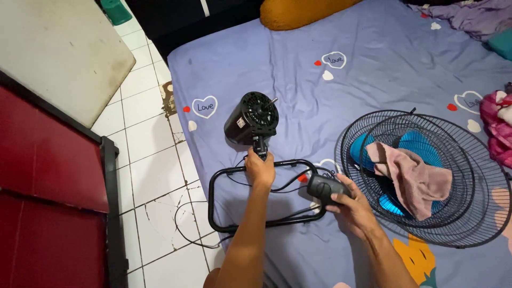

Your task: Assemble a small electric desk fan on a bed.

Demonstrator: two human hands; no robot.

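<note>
A black fan motor housing point(251, 118) with a short shaft lies on a lavender bedsheet point(298, 69). My left hand point(260, 169) grips the neck just below the motor. My right hand point(349, 205) holds the black control box point(325, 188) on the black tubular frame stand point(218, 176). A black cord point(186, 234) runs from the stand down to the floor. To the right lie stacked black wire fan grilles point(458, 160) with a blue fan blade point(416, 144) and a pink cloth point(413, 178) resting in them.
White tiled floor point(149, 154) runs along the bed's left edge. A red panel point(48, 176) and a worn white board point(58, 48) stand at left. An orange pillow point(298, 12) lies at the bed's head; bunched clothes point(496, 128) sit at right.
</note>
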